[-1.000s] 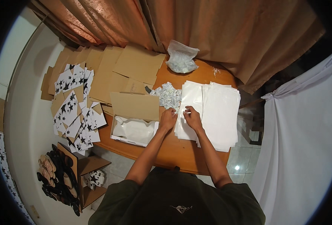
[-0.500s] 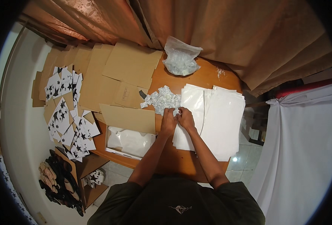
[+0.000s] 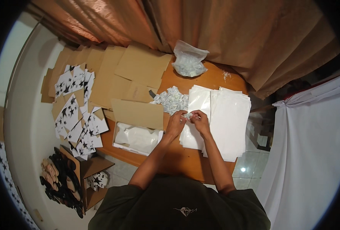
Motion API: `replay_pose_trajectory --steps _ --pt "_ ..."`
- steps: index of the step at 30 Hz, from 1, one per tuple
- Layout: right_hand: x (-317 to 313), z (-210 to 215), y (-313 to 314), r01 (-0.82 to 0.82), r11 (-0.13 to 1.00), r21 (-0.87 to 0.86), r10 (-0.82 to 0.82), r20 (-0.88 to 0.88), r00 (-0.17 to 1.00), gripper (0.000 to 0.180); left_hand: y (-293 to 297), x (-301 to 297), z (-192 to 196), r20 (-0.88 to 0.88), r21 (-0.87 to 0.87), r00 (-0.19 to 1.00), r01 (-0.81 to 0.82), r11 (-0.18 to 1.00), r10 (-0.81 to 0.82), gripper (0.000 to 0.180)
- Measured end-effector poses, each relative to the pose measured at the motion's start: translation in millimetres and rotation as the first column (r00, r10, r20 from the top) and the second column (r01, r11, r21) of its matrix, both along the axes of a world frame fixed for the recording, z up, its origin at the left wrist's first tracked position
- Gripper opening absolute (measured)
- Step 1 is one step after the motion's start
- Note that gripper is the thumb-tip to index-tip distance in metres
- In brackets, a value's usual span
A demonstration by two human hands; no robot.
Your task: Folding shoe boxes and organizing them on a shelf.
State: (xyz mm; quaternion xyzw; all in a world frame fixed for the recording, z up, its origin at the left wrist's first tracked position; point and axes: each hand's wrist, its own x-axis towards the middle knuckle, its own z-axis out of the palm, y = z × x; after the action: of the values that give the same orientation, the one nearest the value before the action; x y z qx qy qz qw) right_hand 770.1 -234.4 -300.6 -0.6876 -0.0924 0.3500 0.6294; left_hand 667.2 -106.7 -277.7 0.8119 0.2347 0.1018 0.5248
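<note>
A small whitish sachet (image 3: pixel 188 115) is pinched between the fingertips of my left hand (image 3: pixel 176 124) and my right hand (image 3: pixel 201 122). Both hands are over the left edge of a stack of glossy white plastic sheets or bags (image 3: pixel 198 100). Just beyond them lies a heap of similar small printed sachets (image 3: pixel 172 99) on the wooden table. To the left of my left forearm stands an open cardboard box (image 3: pixel 138 114), its lid folded back. Inside it is something wrapped in white (image 3: pixel 137 137), whose kind I cannot make out.
A clear plastic bag (image 3: pixel 190 61) of sachets stands at the back. More white sheets (image 3: pixel 230 122) lie to the right. Flattened cardboard (image 3: pixel 143 65) and star-printed white pieces (image 3: pixel 67 115) spread at left. Shoes (image 3: pixel 56 176) sit below them; a curtain (image 3: pixel 254 38) hangs behind.
My hands have drawn back from the sachet heap, over the white stack's edge, and a sachet now shows between their fingertips. The whole view has shifted slightly.
</note>
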Motion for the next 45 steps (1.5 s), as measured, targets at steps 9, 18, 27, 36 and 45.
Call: replay_pose_trajectory --steps 9,18,27,36,45 --pt "-127.1 74.8 -16.7 -0.15 0.983 0.109 0.153 -0.023 0.988 0.02 -12.0 -135.7 64.4 0.073 -0.284 0.984 -0.134 0.949 0.161 0.011" --pt "-273.5 58.5 84.2 -0.278 0.957 0.086 0.276 0.038 0.961 0.017 99.0 -288.0 45.5 0.003 -0.237 0.986 -0.161 0.958 0.167 0.01" --pt "-358.1 13.6 224.1 -0.214 0.97 -0.119 0.228 0.12 0.966 0.019 254.7 -357.9 -1.5 -0.077 -0.156 0.997 0.018 0.988 -0.03 0.014" --pt "-379.0 28.6 281.8 0.042 0.963 -0.266 0.089 0.462 0.883 0.032 333.7 -352.8 30.2 -0.044 0.051 0.955 0.295 0.954 -0.293 0.037" --pt "-313.1 114.1 339.5 0.184 0.953 -0.24 0.078 0.783 0.617 0.027 381.9 -263.7 107.4 0.314 0.575 0.909 0.047 0.817 -0.273 0.023"
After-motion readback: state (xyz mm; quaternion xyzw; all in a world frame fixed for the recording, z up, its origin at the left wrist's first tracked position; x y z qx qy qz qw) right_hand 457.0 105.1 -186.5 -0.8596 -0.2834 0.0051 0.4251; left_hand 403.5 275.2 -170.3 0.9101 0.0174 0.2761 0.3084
